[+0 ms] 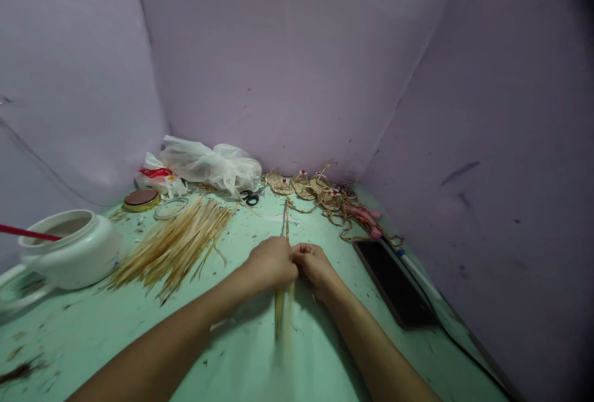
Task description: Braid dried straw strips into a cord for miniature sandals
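In the middle of the green table my left hand (275, 261) and my right hand (315, 267) meet, their fingers closed on a straw cord. The twisted part of the straw cord (287, 222) runs away from my hands toward the back. Loose straw strands (279, 315) hang from the hands toward me, partly blurred. My right thumb and fingers pinch close beside my left fist. Exactly how the strands pass between the fingers is hidden. To the left lies a fanned bundle of dry straw (179, 247).
A white pot (88, 253) with a red stick stands left. Behind are a round tin (142, 199), a plastic bag (213, 164) and black scissors (251, 196). Woven straw pieces (304, 187) lie at the back. A phone (394, 284) and a cable (445, 321) lie right.
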### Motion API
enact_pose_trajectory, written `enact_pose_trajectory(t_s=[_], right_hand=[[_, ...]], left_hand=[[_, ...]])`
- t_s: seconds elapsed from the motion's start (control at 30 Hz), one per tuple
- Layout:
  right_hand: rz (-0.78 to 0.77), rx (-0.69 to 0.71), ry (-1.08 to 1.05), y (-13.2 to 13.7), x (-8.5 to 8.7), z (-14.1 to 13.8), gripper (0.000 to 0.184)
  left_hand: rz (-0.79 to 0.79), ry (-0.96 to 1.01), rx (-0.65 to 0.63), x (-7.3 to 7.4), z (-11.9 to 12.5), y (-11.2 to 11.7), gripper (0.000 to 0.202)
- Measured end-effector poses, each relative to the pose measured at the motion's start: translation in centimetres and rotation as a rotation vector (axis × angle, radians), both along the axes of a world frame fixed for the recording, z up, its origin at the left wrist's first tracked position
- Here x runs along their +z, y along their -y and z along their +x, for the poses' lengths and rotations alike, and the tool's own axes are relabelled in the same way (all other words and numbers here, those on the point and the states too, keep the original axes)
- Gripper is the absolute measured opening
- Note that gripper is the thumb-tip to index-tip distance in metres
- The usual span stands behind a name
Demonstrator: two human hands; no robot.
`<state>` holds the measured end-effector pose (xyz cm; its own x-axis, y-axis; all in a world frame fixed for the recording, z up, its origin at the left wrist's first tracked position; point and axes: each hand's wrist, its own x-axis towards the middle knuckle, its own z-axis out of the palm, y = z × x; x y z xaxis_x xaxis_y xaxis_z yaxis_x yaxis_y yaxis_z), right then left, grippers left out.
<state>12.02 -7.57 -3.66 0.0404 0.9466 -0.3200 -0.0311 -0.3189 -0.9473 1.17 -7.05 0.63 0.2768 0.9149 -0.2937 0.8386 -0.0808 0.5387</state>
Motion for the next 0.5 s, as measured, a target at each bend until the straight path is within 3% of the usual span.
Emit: enact_pose_trajectory(t_s=[0.17, 0.3, 0.4, 0.5], right_hand=[[-0.014, 0.115, -0.045, 0.1, 0.5, 0.3, 0.011], [-0.04, 0.156, -0.085, -0.1, 0.7, 0.7, 0.008], [-0.032, 0.191, -0.025, -0.5, 0.3, 0.9, 0.011], [0.09, 0.186, 0.163, -0.7, -0.5, 1.0, 0.008]], left_hand=[[-0.329, 0.456, 0.184, -0.7, -1.5, -2.9, 0.014], [-0.645, 0.658, 0.185, -1.8, -1.2, -3.1, 0.013], [-0.579, 0.639, 0.161, -2.2, -1.0, -2.9, 0.01], [-0.393, 0.445, 0.167, -2.1, -0.8, -2.8, 0.009]])
